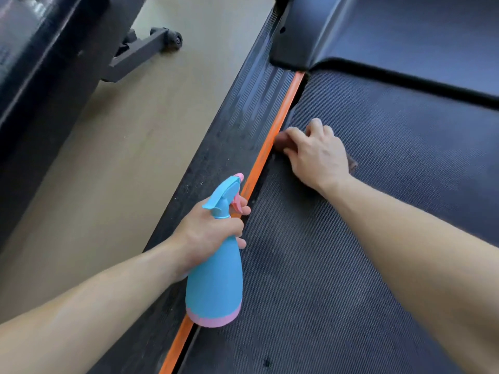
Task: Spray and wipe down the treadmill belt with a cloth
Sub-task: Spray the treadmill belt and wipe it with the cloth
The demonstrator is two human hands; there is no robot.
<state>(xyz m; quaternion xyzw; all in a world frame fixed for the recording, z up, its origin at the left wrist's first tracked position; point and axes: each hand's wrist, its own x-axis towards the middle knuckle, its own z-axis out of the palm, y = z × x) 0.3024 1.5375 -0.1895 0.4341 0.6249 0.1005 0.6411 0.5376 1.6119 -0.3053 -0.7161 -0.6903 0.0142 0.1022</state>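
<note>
Floor [121, 157] of pale colour lies at the far left, and the wheeled foot [151, 47] of another machine stands on it. Next come the ribbed side rail [229, 147] and the orange strip [272, 136]. Over these our left hand [208, 233] is wrapped round the neck of the blue spray bottle [216, 287], with fingers at the pink trigger. We judge the bottle light and of smooth plastic, so the narrow neck is the good place to hold it. To the right is the dark, textured treadmill belt [378, 211]. Our right hand [316, 155] presses the brown cloth [352, 163] on the belt just beside the strip, fingers curled over it. The cloth looks soft and is mostly hidden under the palm.
</note>
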